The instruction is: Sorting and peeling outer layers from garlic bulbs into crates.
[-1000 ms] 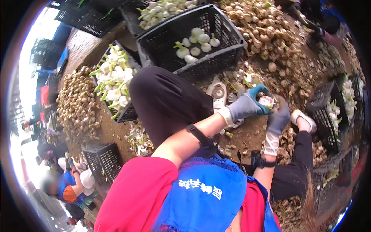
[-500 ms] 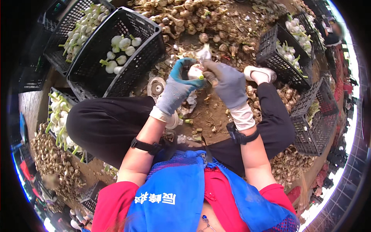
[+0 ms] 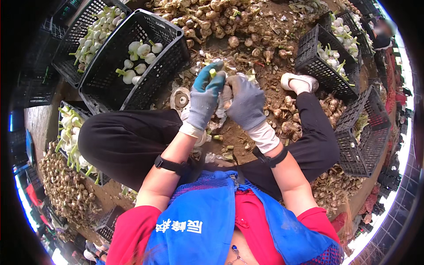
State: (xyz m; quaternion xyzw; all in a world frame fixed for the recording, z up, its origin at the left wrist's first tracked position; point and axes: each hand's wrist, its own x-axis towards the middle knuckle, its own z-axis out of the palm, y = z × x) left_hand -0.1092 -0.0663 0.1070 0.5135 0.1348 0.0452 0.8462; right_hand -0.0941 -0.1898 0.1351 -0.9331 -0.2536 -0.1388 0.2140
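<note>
My left hand [image 3: 204, 97], in a grey glove with teal fingers, is closed around a garlic bulb. The bulb's pale green cut stem [image 3: 213, 73] pokes out between the fingers, while most of its body is hidden by the glove. Right beside it, my right hand [image 3: 247, 99] in a soiled grey glove is curled, its fingertips close against the left fingers. What those right fingers pinch, if anything, cannot be made out. Beyond the hands lie papery garlic skins [image 3: 201, 66] on the soil.
A black crate [image 3: 170, 62] with several peeled bulbs stands at the left, beside another fuller crate [image 3: 66, 57]. Unpeeled garlic [image 3: 212, 17] is heaped ahead. More black crates [image 3: 304, 57] stand right. A pale round object [image 3: 180, 100] lies near my left knee.
Both hands have drawn closer together, the right one moving left and slightly down. The bulb's pale body showed between them before; now the left fingers cover it and its stem points up.
</note>
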